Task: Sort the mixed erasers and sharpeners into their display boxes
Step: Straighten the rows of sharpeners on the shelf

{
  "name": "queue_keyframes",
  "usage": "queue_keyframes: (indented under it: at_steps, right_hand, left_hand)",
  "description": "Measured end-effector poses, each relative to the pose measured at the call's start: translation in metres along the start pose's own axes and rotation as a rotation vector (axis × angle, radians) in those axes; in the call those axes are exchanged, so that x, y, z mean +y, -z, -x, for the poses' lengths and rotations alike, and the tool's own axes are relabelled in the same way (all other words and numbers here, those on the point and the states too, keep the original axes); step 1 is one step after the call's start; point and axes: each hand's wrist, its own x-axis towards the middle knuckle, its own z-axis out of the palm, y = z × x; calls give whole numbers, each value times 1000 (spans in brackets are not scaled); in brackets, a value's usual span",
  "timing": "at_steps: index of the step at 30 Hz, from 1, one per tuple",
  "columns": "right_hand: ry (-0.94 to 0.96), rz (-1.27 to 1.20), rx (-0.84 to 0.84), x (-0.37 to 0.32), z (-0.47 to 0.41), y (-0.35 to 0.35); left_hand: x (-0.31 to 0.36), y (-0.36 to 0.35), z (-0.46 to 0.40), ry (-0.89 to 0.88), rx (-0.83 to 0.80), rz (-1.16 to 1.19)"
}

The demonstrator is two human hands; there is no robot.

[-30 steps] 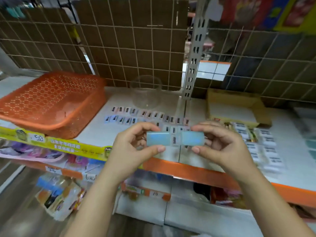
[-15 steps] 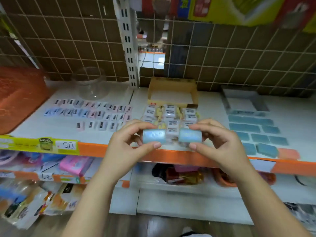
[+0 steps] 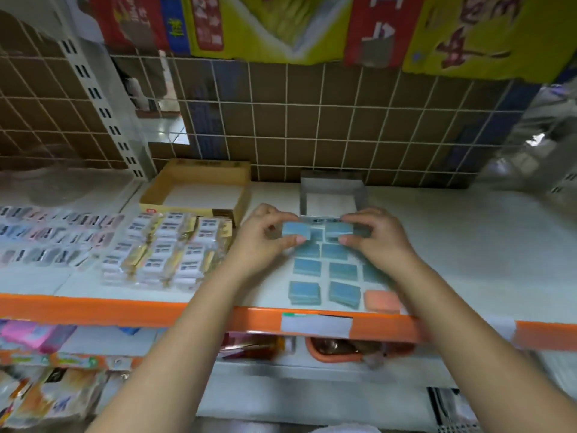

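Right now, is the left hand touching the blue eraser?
Touching. The head view shows the left hand pinching the blue eraser between thumb and fingertips.

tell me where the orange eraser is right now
In the head view, the orange eraser lies at the shelf's front edge, right of the blue erasers' front row, beneath the right forearm.

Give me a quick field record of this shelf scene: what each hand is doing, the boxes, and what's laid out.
left hand: pinches a blue rectangular eraser
right hand: pinches a second blue eraser
grey open box: right behind the hands
yellow cardboard box: left of the grey one
shelf: rows of blue erasers, one orange eraser at the front edge
wrapped white erasers: left of the hands
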Motion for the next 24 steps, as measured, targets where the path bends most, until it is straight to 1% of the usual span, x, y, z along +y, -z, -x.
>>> queue_keyframes:
  at_steps: [6, 13, 17, 24]
  right_hand:
    - [-7, 101, -37, 24, -25, -14]
    - [4, 148, -23, 37, -22, -12]
    - [27, 234, -33, 36, -21, -12]
    - [72, 387, -55, 31, -19, -13]
  left_hand:
    - [-8, -28, -25, 73, -36, -144]
    - [-7, -40, -32, 123, -64, -164]
    - [-7, -43, -33, 122, -90, -247]
    - [-4, -42, -36, 93, -98, -319]
